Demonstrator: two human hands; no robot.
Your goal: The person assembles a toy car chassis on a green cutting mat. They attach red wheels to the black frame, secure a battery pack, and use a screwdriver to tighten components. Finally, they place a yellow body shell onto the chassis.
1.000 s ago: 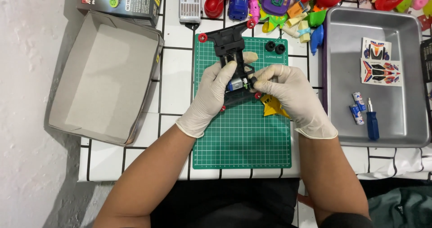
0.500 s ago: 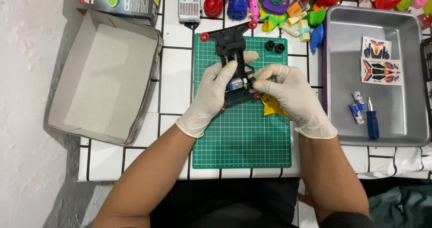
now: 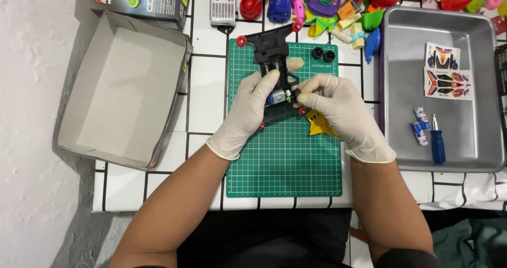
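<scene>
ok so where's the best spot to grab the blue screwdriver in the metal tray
Take the blue screwdriver by its thick blue handle, from above. It lies flat in the metal tray, handle toward the near wall, thin shaft pointing away. The small batteries lie just left, so pinch across the handle lower down.

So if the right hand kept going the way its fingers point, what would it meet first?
The right hand points left, fingertips already at the black toy car frame by its small motor. Past that it would likely meet the left hand.

The chassis (image 3: 274,62) was black, the mat (image 3: 285,157) green and gridded, the gloves (image 3: 248,112) white; at three o'clock, a grey tray (image 3: 401,88).
</scene>
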